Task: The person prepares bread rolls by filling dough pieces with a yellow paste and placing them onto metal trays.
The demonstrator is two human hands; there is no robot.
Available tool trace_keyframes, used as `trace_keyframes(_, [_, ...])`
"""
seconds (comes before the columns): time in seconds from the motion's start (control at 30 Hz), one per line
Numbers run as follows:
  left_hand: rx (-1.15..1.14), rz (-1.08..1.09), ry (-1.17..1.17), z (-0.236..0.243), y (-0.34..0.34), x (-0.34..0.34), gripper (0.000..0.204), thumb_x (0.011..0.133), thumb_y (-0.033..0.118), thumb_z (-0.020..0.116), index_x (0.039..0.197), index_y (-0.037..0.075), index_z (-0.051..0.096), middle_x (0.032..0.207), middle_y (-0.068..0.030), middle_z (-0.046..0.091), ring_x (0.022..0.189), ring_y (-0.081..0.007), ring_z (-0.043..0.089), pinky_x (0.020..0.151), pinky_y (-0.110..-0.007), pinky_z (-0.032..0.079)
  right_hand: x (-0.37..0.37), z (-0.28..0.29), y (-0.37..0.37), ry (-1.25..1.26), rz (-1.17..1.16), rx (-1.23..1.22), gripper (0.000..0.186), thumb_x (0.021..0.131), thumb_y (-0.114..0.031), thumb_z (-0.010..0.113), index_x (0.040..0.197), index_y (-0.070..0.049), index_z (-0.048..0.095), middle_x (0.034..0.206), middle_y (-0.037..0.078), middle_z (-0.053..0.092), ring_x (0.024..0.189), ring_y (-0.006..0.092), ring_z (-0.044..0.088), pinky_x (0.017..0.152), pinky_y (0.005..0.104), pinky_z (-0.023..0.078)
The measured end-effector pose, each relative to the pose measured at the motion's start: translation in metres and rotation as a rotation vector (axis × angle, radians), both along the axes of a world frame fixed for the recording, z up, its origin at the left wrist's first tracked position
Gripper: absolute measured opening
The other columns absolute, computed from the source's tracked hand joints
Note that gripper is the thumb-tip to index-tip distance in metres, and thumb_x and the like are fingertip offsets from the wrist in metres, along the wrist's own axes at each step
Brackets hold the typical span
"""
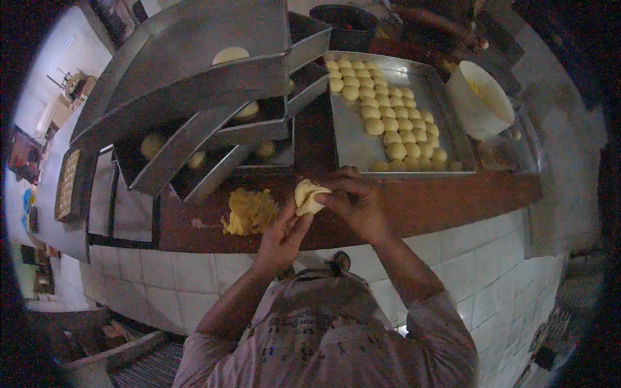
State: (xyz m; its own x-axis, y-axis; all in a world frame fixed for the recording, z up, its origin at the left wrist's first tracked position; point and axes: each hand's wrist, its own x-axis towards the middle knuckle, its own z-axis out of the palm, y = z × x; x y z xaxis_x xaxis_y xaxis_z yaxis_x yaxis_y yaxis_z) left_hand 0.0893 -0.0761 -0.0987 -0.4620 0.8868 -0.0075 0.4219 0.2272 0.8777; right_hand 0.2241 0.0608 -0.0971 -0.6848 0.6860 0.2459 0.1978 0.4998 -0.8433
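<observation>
Between my hands, over the dark red worktop, is a pale, folded piece of dough (pixel 309 195). My left hand (pixel 283 233) holds it from below left, fingers bent up against it. My right hand (pixel 349 200) pinches its right side between thumb and fingers. Just left of them lies a heap of crumbly yellow mixture (pixel 251 212) on the worktop (pixel 414 207). Beyond my right hand, a metal tray (pixel 350 129) holds several rows of pale dough balls (pixel 381 103).
Stacked metal pans (pixel 178 90), some with dough balls, rise at back left. A white tub (pixel 485 97) with yellow contents sits at right. A dark pot (pixel 343 22) stands at the back, near another person's arm (pixel 446 29). A long tray of dough (pixel 68 184) lies far left.
</observation>
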Motion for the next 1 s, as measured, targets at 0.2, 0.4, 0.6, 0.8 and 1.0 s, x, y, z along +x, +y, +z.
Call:
trace_keyframes(0.2, [0.088,-0.003,-0.378,0.007,0.012,-0.013,0.044,0.093,0.034,0.050,0.124,0.004,0.049,0.120,-0.0151,0.053,0.112,-0.0280,0.050,0.096,-0.042,0.041,0.001,0.006,-0.036,-0.172,0.146,0.594,0.032,0.075,-0.015,0.070,0.107,-0.010,0.065,0.115,0.007,0.054,0.109,0.0243,0.048,0.092,0.0489,0.035])
trace_keyframes(0.4, [0.002,-0.063,-0.303,0.007,0.017,-0.005,0.048,0.096,0.042,0.040,0.125,0.005,0.049,0.118,-0.0126,0.054,0.110,-0.0239,0.051,0.095,-0.041,0.040,0.008,0.019,-0.035,-0.101,0.001,0.778,0.033,0.078,-0.015,0.068,0.110,-0.012,0.062,0.107,0.008,0.053,0.105,0.0249,0.049,0.093,0.0482,0.035])
trace_keyframes(0.6, [0.056,-0.282,0.130,0.003,0.016,0.007,0.051,0.097,0.046,0.034,0.125,0.006,0.048,0.117,-0.0110,0.055,0.109,-0.0215,0.052,0.095,-0.040,0.039,0.005,0.023,-0.012,0.151,0.058,-0.426,0.011,0.082,-0.013,0.068,0.092,-0.010,0.069,0.107,0.010,0.053,0.105,0.0259,0.050,0.091,0.0362,0.040])
trace_keyframes(0.8, [0.006,-0.206,-0.211,0.005,0.020,-0.008,0.050,0.096,0.044,0.036,0.126,0.006,0.048,0.118,-0.0115,0.055,0.110,-0.0225,0.051,0.095,-0.040,0.039,0.010,0.022,-0.027,0.016,0.016,0.481,0.016,0.080,-0.013,0.069,0.096,-0.008,0.068,0.107,0.009,0.055,0.100,0.0227,0.053,0.086,0.0327,0.044])
trace_keyframes(1.0, [0.044,-0.175,-0.244,0.005,0.022,0.007,0.048,0.095,0.041,0.039,0.126,0.005,0.048,0.118,-0.0120,0.054,0.111,-0.0236,0.050,0.096,-0.040,0.039,0.008,0.006,-0.010,0.245,0.060,-0.486,0.015,0.081,-0.014,0.068,0.095,-0.008,0.069,0.109,0.008,0.056,0.104,0.0232,0.052,0.081,0.0323,0.047])
